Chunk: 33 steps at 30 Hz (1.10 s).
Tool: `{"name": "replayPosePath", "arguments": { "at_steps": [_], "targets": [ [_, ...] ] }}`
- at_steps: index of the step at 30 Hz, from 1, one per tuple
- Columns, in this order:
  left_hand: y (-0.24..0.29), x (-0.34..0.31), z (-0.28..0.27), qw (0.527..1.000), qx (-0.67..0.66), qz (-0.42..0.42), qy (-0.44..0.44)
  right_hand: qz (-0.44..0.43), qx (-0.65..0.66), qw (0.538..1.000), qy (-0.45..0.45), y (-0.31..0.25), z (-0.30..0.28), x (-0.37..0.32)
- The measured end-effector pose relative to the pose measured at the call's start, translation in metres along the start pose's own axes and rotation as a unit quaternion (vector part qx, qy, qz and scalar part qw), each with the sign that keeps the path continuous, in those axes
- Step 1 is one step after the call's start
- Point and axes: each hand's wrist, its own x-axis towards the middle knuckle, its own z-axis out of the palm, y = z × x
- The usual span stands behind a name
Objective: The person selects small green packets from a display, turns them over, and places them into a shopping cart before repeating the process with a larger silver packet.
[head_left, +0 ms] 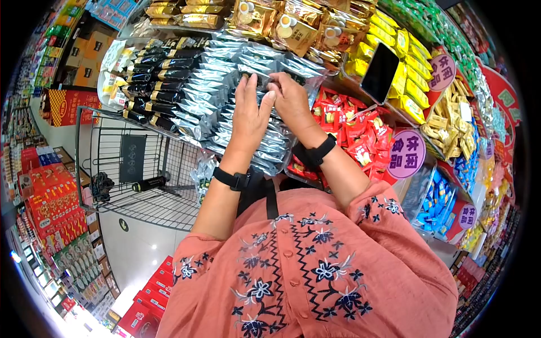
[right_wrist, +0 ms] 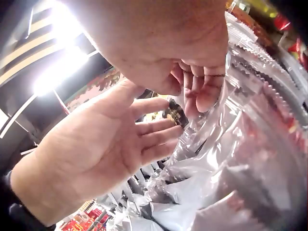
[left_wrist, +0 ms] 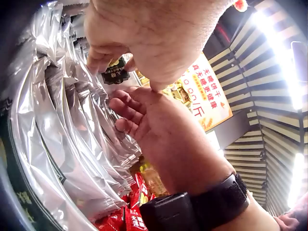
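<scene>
In the head view, my left hand [head_left: 248,112] lies over the rows of silver packets [head_left: 208,96], its fingers extended and their tips touching the packets. Beside it, my right hand [head_left: 293,104] has loosely bent fingers close to the left thumb. The right wrist view shows my left palm [right_wrist: 101,139] with spread fingers by a packet with a dark label [right_wrist: 177,113]; the curved fingers of my right hand [right_wrist: 159,43] are near the silver wrappers. Between both hands in the left wrist view, a dark-labelled packet [left_wrist: 115,74] is partly covered. No packet is plainly gripped.
A shopping cart [head_left: 141,169] with a dark bottle stands at the left. Red packets [head_left: 360,135] lie right of the silver ones, beneath a phone-like black screen [head_left: 380,73]. Yellow packets [head_left: 408,84] and gold packets [head_left: 296,25] fill bins farther off.
</scene>
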Motion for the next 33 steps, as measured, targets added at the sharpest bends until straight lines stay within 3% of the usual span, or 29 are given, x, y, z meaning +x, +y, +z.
{"name": "replayPosePath", "arguments": {
  "at_steps": [6, 9, 12, 24, 33],
  "targets": [
    [0.003, -0.001, -0.002, 1.0, -0.005, -0.02, -0.006, 0.059, 0.062, 0.996, -0.006, -0.009, -0.01, -0.009],
    [0.005, -0.002, -0.003, 1.0, -0.01, -0.008, 0.007, 0.042, 0.085, 0.995, 0.009, -0.011, -0.014, -0.012],
    [0.0, -0.002, -0.001, 1.0, -0.015, -0.01, 0.014, -0.026, 0.047, 0.997, -0.049, -0.01, -0.018, -0.009],
    [-0.014, 0.011, 0.004, 0.993, -0.054, -0.104, 0.022, -0.066, 0.014, 0.996, -0.056, -0.013, -0.01, -0.012],
    [-0.016, 0.012, 0.0, 0.992, -0.053, -0.112, 0.019, -0.031, 0.039, 0.996, -0.08, -0.01, -0.009, -0.011]
  ]
}}
